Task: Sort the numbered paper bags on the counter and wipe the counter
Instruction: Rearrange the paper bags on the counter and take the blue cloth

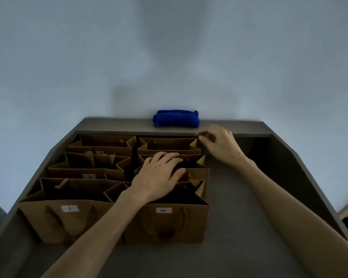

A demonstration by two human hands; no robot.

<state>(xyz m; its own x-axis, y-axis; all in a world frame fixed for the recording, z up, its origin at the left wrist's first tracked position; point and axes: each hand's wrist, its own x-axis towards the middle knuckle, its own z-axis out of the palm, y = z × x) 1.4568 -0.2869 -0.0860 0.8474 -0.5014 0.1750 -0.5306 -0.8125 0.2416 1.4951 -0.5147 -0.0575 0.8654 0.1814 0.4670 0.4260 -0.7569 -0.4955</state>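
On the grey counter [239,207], seen from the person's head looking down, brown paper bags stand open-topped in two columns of three, packed side by side, which suggests the sorting is well along. The front-left bag [68,219] carries a label reading 1 and the front-right bag [169,221] a label reading 4; other labels are too dim to read with confidence. The left hand [159,175] lies across the tops of the right column, fingers spread and fairly straight, pressing on the rim of the middle bag [197,169], probably to steady or square it. The right hand [219,145] reaches just beyond the rear-right bag [169,145], fingers curled, seemingly pinching a small brown piece, perhaps a cord handle; blur makes that uncertain. A folded blue cloth [176,118] rests on the raised back ledge [239,127], near the right hand but apart from it, seemingly waiting for the wiping.
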